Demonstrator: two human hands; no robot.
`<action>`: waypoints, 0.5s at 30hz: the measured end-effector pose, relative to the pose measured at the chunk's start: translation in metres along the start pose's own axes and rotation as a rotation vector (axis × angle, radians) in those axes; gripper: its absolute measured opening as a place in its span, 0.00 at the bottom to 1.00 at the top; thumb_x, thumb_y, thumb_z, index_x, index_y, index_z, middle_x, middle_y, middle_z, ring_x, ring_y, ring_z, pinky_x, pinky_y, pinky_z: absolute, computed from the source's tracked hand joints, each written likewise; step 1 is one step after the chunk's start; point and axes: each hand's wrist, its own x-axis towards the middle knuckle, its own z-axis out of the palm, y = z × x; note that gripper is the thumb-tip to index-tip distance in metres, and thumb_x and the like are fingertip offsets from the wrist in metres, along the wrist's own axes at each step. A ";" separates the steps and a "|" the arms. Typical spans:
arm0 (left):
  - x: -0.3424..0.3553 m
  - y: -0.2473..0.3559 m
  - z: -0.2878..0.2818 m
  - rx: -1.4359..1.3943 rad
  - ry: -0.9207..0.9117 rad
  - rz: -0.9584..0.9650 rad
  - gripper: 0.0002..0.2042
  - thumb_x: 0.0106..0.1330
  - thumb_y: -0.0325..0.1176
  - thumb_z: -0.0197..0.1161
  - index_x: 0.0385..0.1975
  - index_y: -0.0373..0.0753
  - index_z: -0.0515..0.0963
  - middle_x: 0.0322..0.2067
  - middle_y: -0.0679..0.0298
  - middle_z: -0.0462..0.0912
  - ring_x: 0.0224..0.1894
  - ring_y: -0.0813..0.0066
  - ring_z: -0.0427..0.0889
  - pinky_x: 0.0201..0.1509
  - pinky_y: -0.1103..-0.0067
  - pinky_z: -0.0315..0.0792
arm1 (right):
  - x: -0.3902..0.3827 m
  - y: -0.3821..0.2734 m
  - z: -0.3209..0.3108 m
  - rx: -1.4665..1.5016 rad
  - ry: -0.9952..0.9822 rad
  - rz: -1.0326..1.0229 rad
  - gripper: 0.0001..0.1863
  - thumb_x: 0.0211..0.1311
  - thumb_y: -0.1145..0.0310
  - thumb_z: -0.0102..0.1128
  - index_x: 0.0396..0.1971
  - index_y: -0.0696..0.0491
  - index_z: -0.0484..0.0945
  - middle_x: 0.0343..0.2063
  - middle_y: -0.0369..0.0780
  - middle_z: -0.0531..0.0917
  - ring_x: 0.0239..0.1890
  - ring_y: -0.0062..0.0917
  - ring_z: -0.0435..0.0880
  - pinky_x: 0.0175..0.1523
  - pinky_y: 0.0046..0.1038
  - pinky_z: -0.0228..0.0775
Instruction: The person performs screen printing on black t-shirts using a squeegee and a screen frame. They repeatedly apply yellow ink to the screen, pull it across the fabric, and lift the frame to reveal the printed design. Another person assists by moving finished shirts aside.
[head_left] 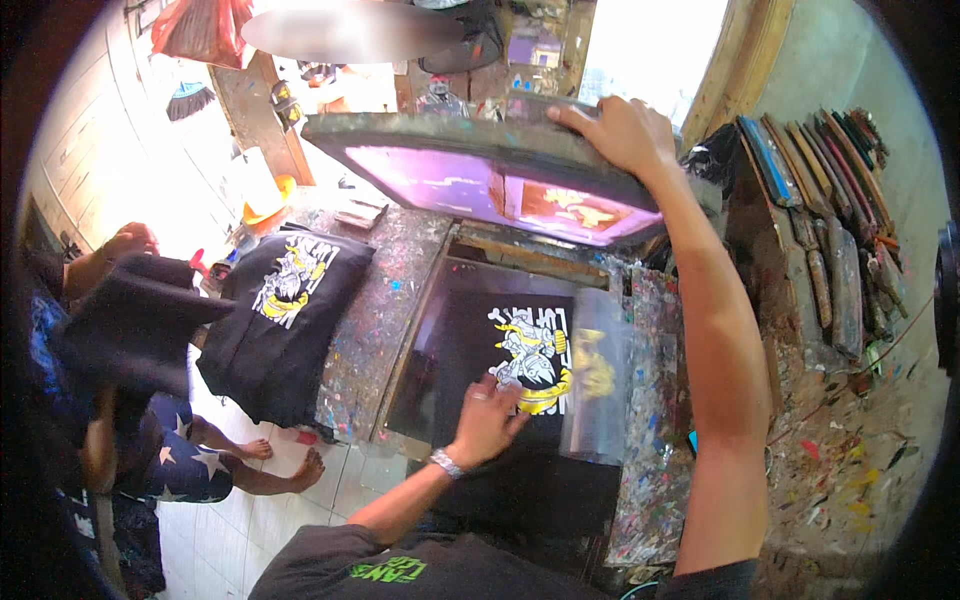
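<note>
My right hand (632, 135) grips the upper edge of a screen printing frame (420, 132), which stands tilted up at the far side of the printing board. Its mesh (440, 185) looks purple, with a brownish printed area at the right. A black T-shirt (470, 345) lies flat on the board, bearing a white, grey and yellow cartoon print (530, 350). My left hand (487, 425) rests with fingers spread at the print's lower left edge, a metal band on its wrist. Beside the print lies a clear plastic sheet (597, 380) with a yellow mark.
At left, another person (185, 460) holds black cloth (140, 325) next to a printed black T-shirt (285, 320) on the table. Paint-spattered table surface (370, 300) borders the board. Several squeegees (840, 190) lean at right. A bright window (650, 50) is behind.
</note>
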 end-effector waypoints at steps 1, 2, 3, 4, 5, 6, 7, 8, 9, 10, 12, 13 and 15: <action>-0.014 -0.005 -0.002 0.366 0.062 -0.035 0.31 0.71 0.59 0.58 0.69 0.49 0.72 0.70 0.54 0.70 0.75 0.44 0.60 0.75 0.44 0.52 | 0.006 -0.004 -0.002 0.040 -0.010 -0.005 0.51 0.55 0.18 0.49 0.33 0.60 0.89 0.34 0.54 0.89 0.40 0.48 0.90 0.48 0.47 0.79; -0.020 -0.020 0.001 0.348 0.014 -0.024 0.35 0.70 0.65 0.56 0.72 0.52 0.69 0.78 0.57 0.56 0.80 0.46 0.46 0.76 0.39 0.42 | 0.008 -0.008 -0.003 0.056 0.033 -0.040 0.50 0.55 0.18 0.50 0.33 0.59 0.89 0.33 0.54 0.89 0.39 0.47 0.90 0.48 0.46 0.79; -0.022 -0.029 0.007 0.348 0.011 -0.047 0.35 0.70 0.66 0.55 0.72 0.54 0.70 0.79 0.58 0.54 0.81 0.46 0.44 0.77 0.39 0.39 | 0.009 -0.011 -0.003 0.070 0.076 -0.073 0.50 0.55 0.18 0.50 0.32 0.59 0.89 0.33 0.54 0.89 0.39 0.46 0.90 0.47 0.46 0.79; -0.021 -0.033 0.010 0.348 0.012 -0.066 0.35 0.70 0.67 0.54 0.72 0.55 0.70 0.79 0.59 0.53 0.82 0.46 0.42 0.77 0.40 0.37 | 0.013 -0.011 -0.002 0.087 0.095 -0.087 0.50 0.54 0.18 0.50 0.31 0.59 0.89 0.32 0.53 0.89 0.39 0.45 0.90 0.47 0.45 0.79; -0.021 -0.039 0.013 0.380 -0.032 -0.084 0.36 0.69 0.68 0.53 0.73 0.55 0.69 0.79 0.59 0.52 0.82 0.46 0.41 0.78 0.40 0.36 | 0.014 -0.009 0.000 0.100 0.121 -0.100 0.50 0.54 0.18 0.51 0.30 0.59 0.89 0.31 0.53 0.89 0.38 0.45 0.90 0.46 0.44 0.79; -0.021 -0.044 0.016 0.412 -0.077 -0.100 0.37 0.69 0.69 0.52 0.74 0.56 0.67 0.80 0.58 0.52 0.82 0.46 0.41 0.78 0.41 0.35 | 0.015 -0.007 0.002 0.112 0.146 -0.113 0.50 0.53 0.17 0.51 0.28 0.58 0.89 0.31 0.52 0.89 0.38 0.44 0.90 0.46 0.44 0.79; -0.019 -0.043 0.014 0.441 -0.122 -0.119 0.38 0.68 0.70 0.51 0.75 0.57 0.66 0.80 0.58 0.51 0.82 0.45 0.41 0.78 0.41 0.33 | 0.016 -0.008 0.003 0.120 0.153 -0.119 0.50 0.53 0.17 0.51 0.28 0.58 0.89 0.30 0.52 0.89 0.37 0.44 0.90 0.45 0.44 0.79; -0.015 -0.043 0.013 0.418 -0.114 -0.121 0.38 0.68 0.70 0.52 0.74 0.56 0.67 0.80 0.58 0.51 0.82 0.45 0.41 0.78 0.41 0.33 | 0.018 -0.007 0.003 0.113 0.131 -0.105 0.50 0.53 0.17 0.51 0.28 0.58 0.89 0.30 0.52 0.89 0.37 0.44 0.90 0.45 0.43 0.79; -0.011 -0.043 0.012 0.395 -0.107 -0.123 0.38 0.68 0.70 0.52 0.74 0.56 0.67 0.80 0.59 0.51 0.82 0.46 0.41 0.78 0.41 0.33 | 0.020 -0.006 0.004 0.105 0.104 -0.090 0.50 0.53 0.17 0.51 0.28 0.58 0.89 0.30 0.52 0.89 0.37 0.44 0.90 0.45 0.43 0.79; -0.007 -0.041 0.009 0.375 -0.097 -0.121 0.38 0.68 0.70 0.52 0.73 0.56 0.68 0.80 0.59 0.51 0.82 0.46 0.41 0.78 0.41 0.32 | 0.025 -0.003 0.003 0.079 0.055 -0.055 0.50 0.53 0.17 0.51 0.29 0.58 0.89 0.30 0.52 0.89 0.37 0.44 0.90 0.45 0.43 0.79; -0.005 -0.041 0.010 0.359 -0.104 -0.121 0.37 0.68 0.69 0.53 0.72 0.54 0.70 0.80 0.58 0.51 0.82 0.46 0.42 0.78 0.41 0.32 | 0.028 0.000 0.007 0.077 0.062 -0.053 0.50 0.53 0.17 0.52 0.29 0.58 0.89 0.30 0.52 0.89 0.37 0.43 0.90 0.45 0.43 0.79; -0.001 -0.040 0.011 0.349 -0.103 -0.117 0.37 0.68 0.68 0.53 0.72 0.53 0.70 0.80 0.58 0.51 0.82 0.46 0.43 0.79 0.41 0.32 | 0.028 0.000 0.009 0.094 0.124 -0.086 0.49 0.52 0.17 0.52 0.29 0.58 0.89 0.30 0.52 0.89 0.36 0.43 0.90 0.45 0.43 0.79; 0.001 -0.040 0.013 0.368 -0.078 -0.109 0.37 0.68 0.68 0.54 0.71 0.52 0.72 0.80 0.58 0.51 0.81 0.46 0.43 0.78 0.41 0.32 | 0.031 0.003 0.008 0.109 0.143 -0.110 0.49 0.52 0.17 0.52 0.30 0.58 0.89 0.30 0.52 0.89 0.36 0.43 0.91 0.45 0.43 0.79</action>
